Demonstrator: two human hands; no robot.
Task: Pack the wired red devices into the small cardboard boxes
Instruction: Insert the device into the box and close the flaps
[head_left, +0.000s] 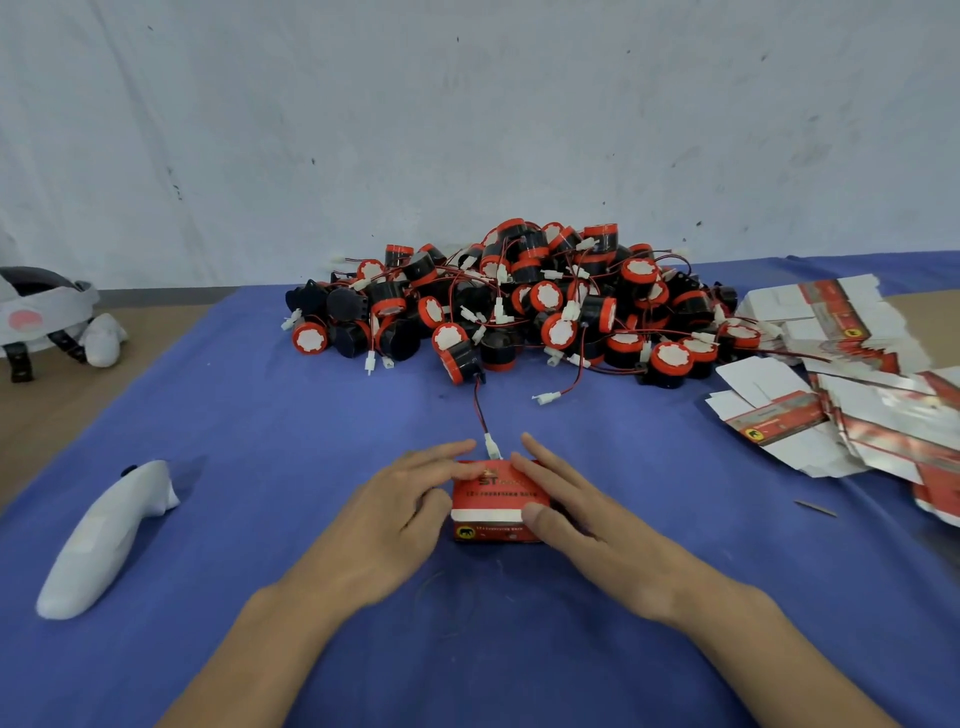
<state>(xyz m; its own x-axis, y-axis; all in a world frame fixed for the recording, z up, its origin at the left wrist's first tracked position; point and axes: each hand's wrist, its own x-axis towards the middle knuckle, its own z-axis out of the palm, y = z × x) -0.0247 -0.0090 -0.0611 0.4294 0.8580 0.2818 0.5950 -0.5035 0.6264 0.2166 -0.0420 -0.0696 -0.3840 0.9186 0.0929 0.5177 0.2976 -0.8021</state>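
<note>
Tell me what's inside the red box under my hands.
Cannot be seen: the red box looks closed, left hand and right hand resting on it. A white connector lies behind it.

White controller (104, 540) lies on blue cloth (260, 415), headset (41, 306) far left.

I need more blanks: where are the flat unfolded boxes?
Head view: the flat boxes lie fanned out at the right of the blue cloth, beside the device pile.
</note>
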